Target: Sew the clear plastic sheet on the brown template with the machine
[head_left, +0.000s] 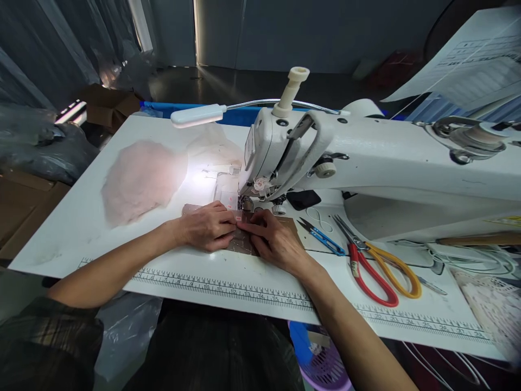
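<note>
My left hand (209, 227) lies left of the sewing needle area, fingers bent and closed at the edge of a thin sheer fabric piece (230, 205) with small pink marks. From the right comes my right hand (279, 239), its index finger stretched to the same edge and the other fingers bent; the fingertips of both hands nearly meet. Under the hands is a flat brown piece (244, 243) with pale lines, its material unclear. Just beyond the fingers stands the white sewing machine (266, 146), its presser foot partly hidden.
Pale pink sheer fabric (140, 182) lies heaped left on the table. Blue thread snips (325, 239) and red-and-yellow-handled scissors (376, 266) lie right of my right hand. A lit lamp (198, 116) hangs over the table. A printed ruler (220, 288) runs along the front edge.
</note>
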`<state>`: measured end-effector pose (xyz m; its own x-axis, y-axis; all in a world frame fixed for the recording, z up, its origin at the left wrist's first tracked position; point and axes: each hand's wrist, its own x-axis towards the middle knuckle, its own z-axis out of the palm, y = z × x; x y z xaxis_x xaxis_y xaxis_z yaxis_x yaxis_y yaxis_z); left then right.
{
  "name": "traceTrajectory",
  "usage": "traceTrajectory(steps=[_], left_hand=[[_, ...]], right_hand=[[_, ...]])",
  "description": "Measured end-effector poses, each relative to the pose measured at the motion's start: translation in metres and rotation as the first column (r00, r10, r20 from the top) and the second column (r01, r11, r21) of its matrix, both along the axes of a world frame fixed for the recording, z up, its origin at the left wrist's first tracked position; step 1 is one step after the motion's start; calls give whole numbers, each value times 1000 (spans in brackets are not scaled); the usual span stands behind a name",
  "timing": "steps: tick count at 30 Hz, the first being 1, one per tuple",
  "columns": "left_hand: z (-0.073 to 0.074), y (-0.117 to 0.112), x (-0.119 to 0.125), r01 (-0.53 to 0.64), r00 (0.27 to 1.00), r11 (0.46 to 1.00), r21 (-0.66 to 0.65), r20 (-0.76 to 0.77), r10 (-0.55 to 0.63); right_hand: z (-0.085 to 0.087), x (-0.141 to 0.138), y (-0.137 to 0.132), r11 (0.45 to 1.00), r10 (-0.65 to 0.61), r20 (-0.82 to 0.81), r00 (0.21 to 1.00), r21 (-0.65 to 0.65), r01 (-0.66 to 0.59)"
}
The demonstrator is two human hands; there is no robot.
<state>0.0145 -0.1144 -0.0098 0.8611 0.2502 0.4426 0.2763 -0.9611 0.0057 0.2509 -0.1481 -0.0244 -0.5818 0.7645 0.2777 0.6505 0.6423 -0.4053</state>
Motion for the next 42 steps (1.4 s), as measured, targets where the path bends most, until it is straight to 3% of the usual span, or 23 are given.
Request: traceTrajectory(steps=[11,18,26,37,42], left_hand=[[1,0,-1,-62,996,997,-34,-71,60],[-2,2,-2,-76,994,997,-27,-80,74],[-2,13,-3,-85,988,996,-13,-132,83],[3,24,-4,-75,988,997,2,-133,75],[8,28,-4,-87,977,996,7,-197,86]], right_hand=[[8,-6,-3,998,-59,129,990,12,58],[12,-14,-1,992,-109,222,969,85,92],[16,-12,0,996,-88,175,981,16,87],[16,-18,6,987,-157,321,934,88,136],[11,-17,10,985,-168,334,927,27,168]])
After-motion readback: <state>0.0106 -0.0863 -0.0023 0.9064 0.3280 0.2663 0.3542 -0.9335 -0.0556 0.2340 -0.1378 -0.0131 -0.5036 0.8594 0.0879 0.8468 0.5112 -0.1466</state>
